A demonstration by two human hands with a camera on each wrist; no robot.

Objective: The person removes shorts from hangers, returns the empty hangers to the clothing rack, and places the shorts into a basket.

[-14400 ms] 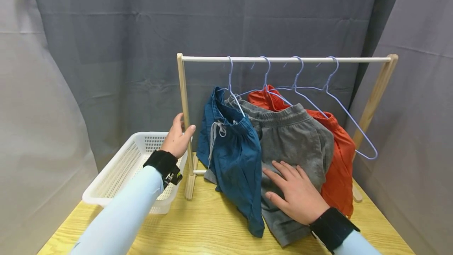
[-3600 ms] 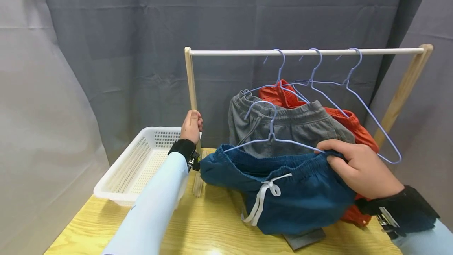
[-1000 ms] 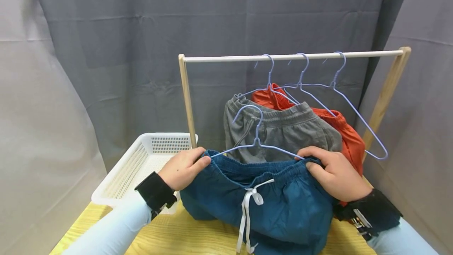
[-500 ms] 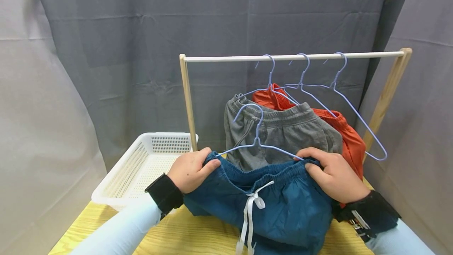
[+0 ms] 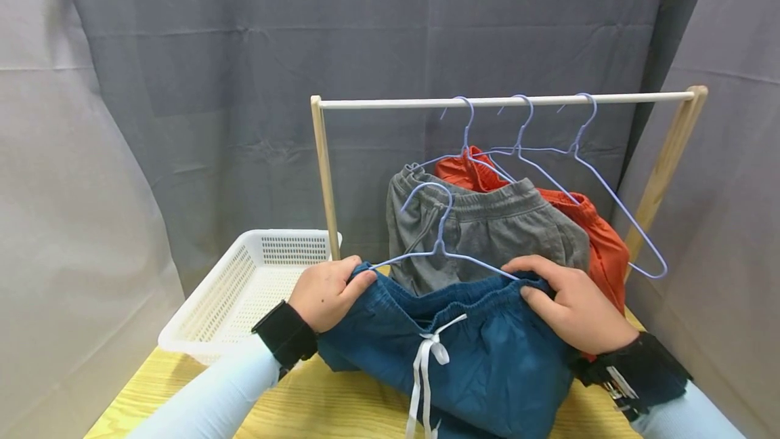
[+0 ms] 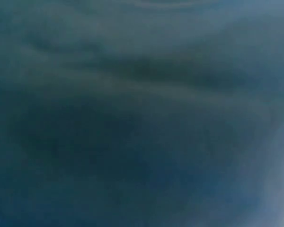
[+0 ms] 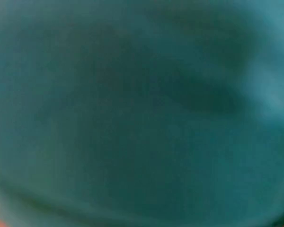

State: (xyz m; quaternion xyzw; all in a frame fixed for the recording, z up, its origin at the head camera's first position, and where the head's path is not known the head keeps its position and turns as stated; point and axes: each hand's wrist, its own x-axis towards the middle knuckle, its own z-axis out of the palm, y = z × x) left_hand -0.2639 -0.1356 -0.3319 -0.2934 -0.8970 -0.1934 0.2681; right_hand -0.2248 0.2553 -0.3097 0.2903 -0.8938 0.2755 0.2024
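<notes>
Blue shorts (image 5: 487, 358) with a white drawstring (image 5: 424, 358) are held up in front of the rack in the head view. My left hand (image 5: 327, 295) pinches the left end of their waistband. The right end is pinched by my right hand (image 5: 573, 303). A lilac hanger (image 5: 440, 249) stands in the waistband, its hook free of the rail, its arm ends reaching the cloth by both hands. Blurred blue cloth (image 6: 142, 118) fills the left wrist view, and similar cloth (image 7: 142, 118) fills the right wrist view; neither shows fingers.
A rack with a white rail (image 5: 390, 104) stands behind, carrying three lilac hangers. Grey shorts (image 5: 506, 229) and red shorts (image 5: 603, 242) hang there; the rightmost hanger (image 5: 621, 207) reaches out past them. A white basket (image 5: 213, 290) sits left on the wooden table (image 5: 329, 402).
The blue shorts and their hanger have come off the rail to the front. My left hand went from the rack post to the waistband; my right hand now holds the other end.
</notes>
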